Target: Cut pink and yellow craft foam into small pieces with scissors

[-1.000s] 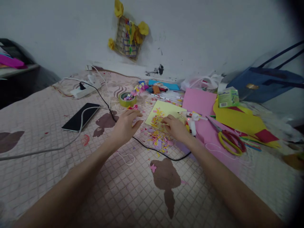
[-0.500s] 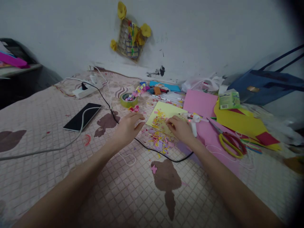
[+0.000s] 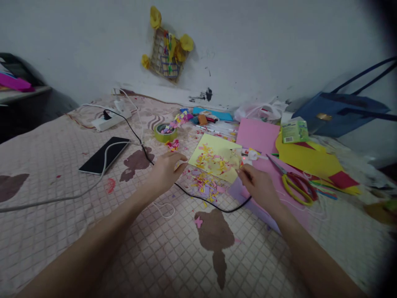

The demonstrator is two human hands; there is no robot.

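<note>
A pale yellow sheet of paper [image 3: 203, 142] lies on the cloth, scattered with yellow and pink paper bits [image 3: 211, 159]. My left hand [image 3: 166, 171] rests beside its left corner, thumb and fingers apart and nothing seen between them. At the sheet's right edge is my right hand [image 3: 259, 182], its fingers curled together; what they pinch, if anything, is hidden. More paper scraps [image 3: 203, 184] are heaped just below the sheet. A white glue gun [image 3: 252, 154] lies beyond the right hand, with a small red light showing.
Scissors [image 3: 296, 188] with yellow and red handles lie at right on pink sheets [image 3: 257, 134]. A black cable [image 3: 198, 196] loops in front of the sheet. Left are a phone [image 3: 104, 156] and a power strip [image 3: 110, 120]. A tape roll [image 3: 166, 134] stands behind.
My right hand has moved right, from over the yellow sheet to its right edge, uncovering the bits there. The left hand stays by the left corner. The view has shifted slightly.
</note>
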